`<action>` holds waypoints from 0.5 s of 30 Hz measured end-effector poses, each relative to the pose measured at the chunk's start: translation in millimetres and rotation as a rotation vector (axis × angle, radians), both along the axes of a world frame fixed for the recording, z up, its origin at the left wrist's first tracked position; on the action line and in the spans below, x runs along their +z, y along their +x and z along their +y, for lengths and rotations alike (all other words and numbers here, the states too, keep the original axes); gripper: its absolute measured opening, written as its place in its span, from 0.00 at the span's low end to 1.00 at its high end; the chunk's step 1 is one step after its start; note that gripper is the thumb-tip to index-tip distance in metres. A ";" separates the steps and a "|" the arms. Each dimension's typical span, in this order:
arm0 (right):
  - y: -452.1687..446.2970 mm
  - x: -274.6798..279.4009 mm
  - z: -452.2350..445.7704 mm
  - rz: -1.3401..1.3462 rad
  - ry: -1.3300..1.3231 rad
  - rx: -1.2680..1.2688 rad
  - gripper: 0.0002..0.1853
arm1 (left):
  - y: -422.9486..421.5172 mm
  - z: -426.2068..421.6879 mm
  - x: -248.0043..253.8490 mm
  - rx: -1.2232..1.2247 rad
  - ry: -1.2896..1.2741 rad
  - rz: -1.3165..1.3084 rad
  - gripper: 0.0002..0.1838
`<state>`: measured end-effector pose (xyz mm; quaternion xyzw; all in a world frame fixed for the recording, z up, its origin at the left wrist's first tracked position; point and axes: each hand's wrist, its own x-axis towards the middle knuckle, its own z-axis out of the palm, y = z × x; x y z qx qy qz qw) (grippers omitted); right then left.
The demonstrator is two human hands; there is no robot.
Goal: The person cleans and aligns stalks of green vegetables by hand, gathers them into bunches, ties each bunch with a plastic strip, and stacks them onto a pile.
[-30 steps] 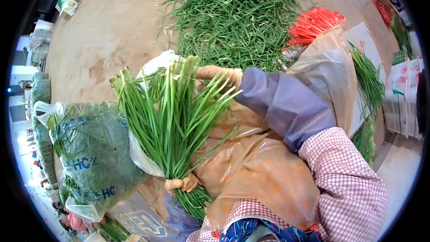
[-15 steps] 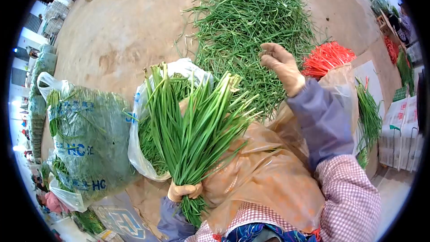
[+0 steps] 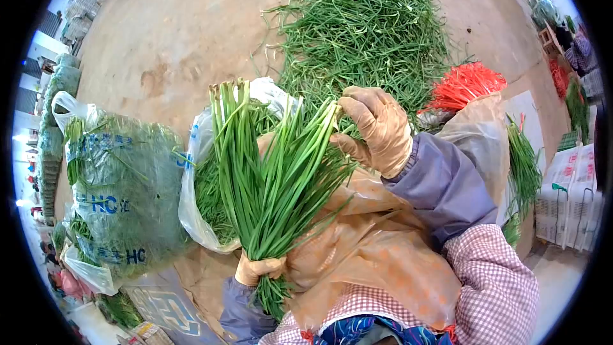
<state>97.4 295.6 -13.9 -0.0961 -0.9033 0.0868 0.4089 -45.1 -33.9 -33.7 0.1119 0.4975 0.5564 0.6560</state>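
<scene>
My left hand (image 3: 263, 268), in a tan glove, is closed round the leafy end of a bunch of garlic chives (image 3: 268, 191). Their pale cut ends fan out upward, away from my body. At the upper right of the bunch is my gloved right hand (image 3: 378, 129), its thumb and fingers apart and curved beside the stem ends. Fingertips and stems appear to meet, but I cannot tell whether any stem is gripped. An open white plastic bag (image 3: 191, 214) with more greens stands behind the bunch. A translucent orange-brown apron (image 3: 377, 249) covers my lap.
A large heap of loose greens (image 3: 364, 32) lies on the floor ahead. Red ties (image 3: 469, 85) sit at the right, near another bundle of greens (image 3: 522, 166) and white crates (image 3: 565, 198). A full clear bag (image 3: 128, 185) stands at the left.
My right hand has come down and left from above the heap to the stem ends of the bunch. My left hand keeps hold of the chives in nearly the same place.
</scene>
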 end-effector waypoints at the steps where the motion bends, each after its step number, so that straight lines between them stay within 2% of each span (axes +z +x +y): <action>1: 1.4 0.0 -1.0 -0.012 0.009 -0.010 0.22 | -0.8 -1.2 -0.9 -0.006 -0.009 0.024 0.19; 2: -2.6 -4.5 2.1 0.037 -0.022 0.029 0.15 | -1.2 -1.2 -1.8 -0.014 -0.017 0.050 0.19; 5: -3.9 -10.2 6.1 0.086 -0.149 0.076 0.09 | 0.5 3.2 2.8 0.011 -0.017 0.047 0.19; 7: -4.4 -7.6 7.4 0.221 -0.504 0.033 0.08 | 4.1 8.5 13.2 0.035 -0.062 0.103 0.19; 9: 1.7 -7.1 18.3 0.384 -0.896 -0.068 0.11 | 5.2 9.7 14.8 0.035 -0.091 0.139 0.18; 10: 10.4 -7.9 28.8 0.411 -1.047 -0.019 0.15 | 4.6 8.9 14.1 0.028 -0.096 0.149 0.18; 13: 33.4 13.6 19.7 -0.099 -1.421 0.208 0.15 | 6.0 12.3 17.7 0.051 -0.086 0.114 0.17; 14: 27.2 25.3 1.7 -0.194 -1.523 0.114 0.15 | 6.4 14.2 19.3 0.063 -0.080 0.090 0.16; 15: 19.7 31.2 -12.9 -0.146 -1.610 0.120 0.13 | 4.8 14.9 17.8 0.036 -0.084 0.107 0.16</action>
